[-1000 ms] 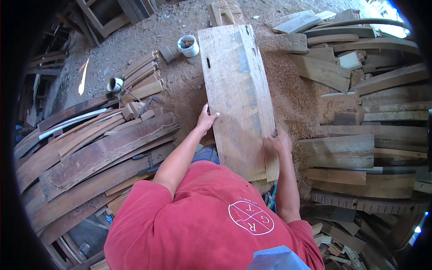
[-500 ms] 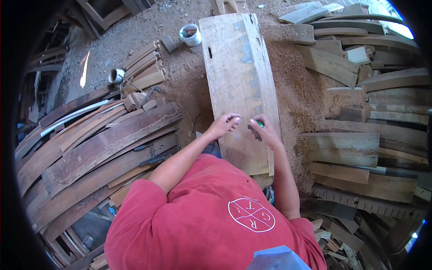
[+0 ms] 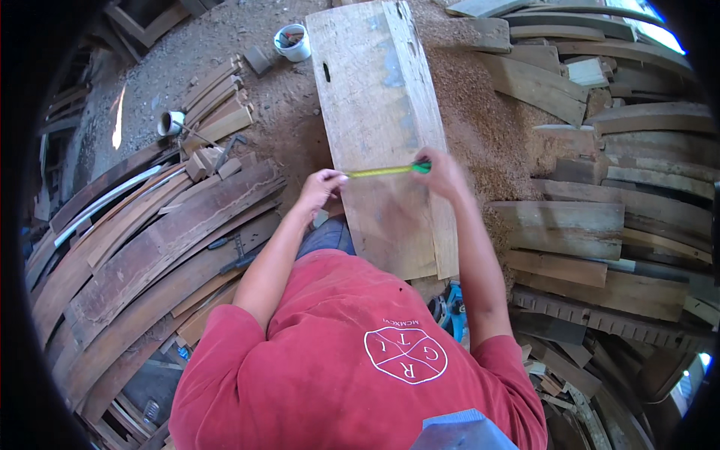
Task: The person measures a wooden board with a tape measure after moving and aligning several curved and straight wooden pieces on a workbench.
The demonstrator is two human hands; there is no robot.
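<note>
A yellow tape measure (image 3: 379, 172) is drawn out across the width of a long, pale wooden beam (image 3: 364, 97). My left hand (image 3: 322, 189) pinches the free end of the blade at the beam's left edge. Over the right part of the beam, my right hand (image 3: 442, 174) is closed round the green and dark tape case, with most of the case hidden by the fingers. The beam has a dark slot near its far left edge and bluish stains along its length.
Curved planks (image 3: 165, 240) are piled on the left, and more boards (image 3: 559, 225) are stacked on the right. A white bucket (image 3: 292, 45) holding tools stands beyond the beam's left side. Sawdust (image 3: 469, 112) covers the ground to the right. A blue power tool (image 3: 455, 311) lies by the near end.
My hands have moved apart, and the tape blade now stretches between them. The left hand has gone to the beam's left edge. The whole view has shifted slightly.
</note>
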